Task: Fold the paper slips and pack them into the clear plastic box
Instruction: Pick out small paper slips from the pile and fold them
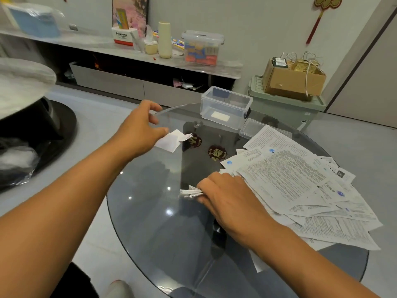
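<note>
A person is working through a heap of printed slips at a round smoked-glass table, and the job is looking barely begun. The left hand is reaching toward the clear box at the table's far edge, thumb and fingers pinching a folded white slip in mid-air, near the box but not yet over it. The right hand is curling around a small bundle of folded slips, holding it low over the glass beside the heap. The box is standing open, its rigid see-through walls showing only one pale rectangle on the floor; whether that is a packed slip or a label cannot be told. Its lid is lying just beside it, partly under the papers. Most of the work is seemingly lying ahead: the heap is spreading flat and unfolded across the table's right side, thin sheets densely printed in black, some bearing blue round marks, edges overlapping loosely. Two dark red tags with gold lettering are resting on the glossy glass between the hands.
</note>
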Available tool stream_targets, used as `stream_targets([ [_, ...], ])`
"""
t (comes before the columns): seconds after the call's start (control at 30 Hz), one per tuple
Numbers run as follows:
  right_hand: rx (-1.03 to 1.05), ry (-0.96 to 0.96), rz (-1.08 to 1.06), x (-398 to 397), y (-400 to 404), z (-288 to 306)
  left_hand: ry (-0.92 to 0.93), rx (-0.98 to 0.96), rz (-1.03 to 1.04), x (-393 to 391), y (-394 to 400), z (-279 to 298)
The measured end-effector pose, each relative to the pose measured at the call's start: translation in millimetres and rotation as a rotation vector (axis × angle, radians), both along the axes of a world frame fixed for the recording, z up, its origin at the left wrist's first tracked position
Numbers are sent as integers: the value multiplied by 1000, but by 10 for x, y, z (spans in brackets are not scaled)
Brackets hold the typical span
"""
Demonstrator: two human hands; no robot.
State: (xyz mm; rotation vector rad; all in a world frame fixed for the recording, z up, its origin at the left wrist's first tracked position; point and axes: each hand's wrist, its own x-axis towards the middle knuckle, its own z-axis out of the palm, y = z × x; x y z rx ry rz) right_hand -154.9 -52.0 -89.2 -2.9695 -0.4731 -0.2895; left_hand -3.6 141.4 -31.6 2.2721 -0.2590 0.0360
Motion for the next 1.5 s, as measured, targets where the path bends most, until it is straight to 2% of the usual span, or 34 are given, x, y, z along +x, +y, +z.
stream_targets([
  [0.17, 78, 42, -38, 60, 16, -16, 157, 81, 17, 199, 34, -295],
  [0.3, 200, 120, -60, 69, -9, -15, 147, 129, 7, 160, -31, -382],
  [0.53, 311, 124, -91, 66, -42, -12, 290, 237, -164, 78, -106, -366],
  [0.67, 303, 99, -93, 99, -57, -33, 254, 325, -243, 10, -167, -338],
  [0.83, 139, -106, -27, 124, -104, -17, 103, 328, -479, -187, -315, -335],
  [0.9, 144, -126, 7, 156, -129, -9, 94, 346, -591, -257, -356, -310],
  [1.0, 240, -63, 5, 176, -153, -3, 135, 312, -676, -280, -331, -253],
  [1.07, 261, -34, -48, 173, -176, 5, 221, 228, -684, -269, -272, -181],
  [1.17, 313, 36, -97, 145, -134, 34, 332, 206, -712, -254, -183, -32],
  [1.23, 298, 66, -86, 147, -65, 41, 346, 162, -667, -200, -150, 22],
  [1.27, 241, 69, -85, 161, -40, 25, 292, 120, -588, -143, -143, 27],
  [1.33, 155, 76, -107, 179, -9, -7, 114, 61, -329, 34, -143, -15],
  [1.4, 135, 71, -109, 182, -12, -6, 19, 40, -73, 218, -163, -109],
  [1.43, 132, 65, -106, 177, -8, 6, 30, 42, -5, 303, -174, -173],
  [1.5, 148, 84, -105, 177, -8, 50, 102, 94, -19, 401, -223, -290],
])
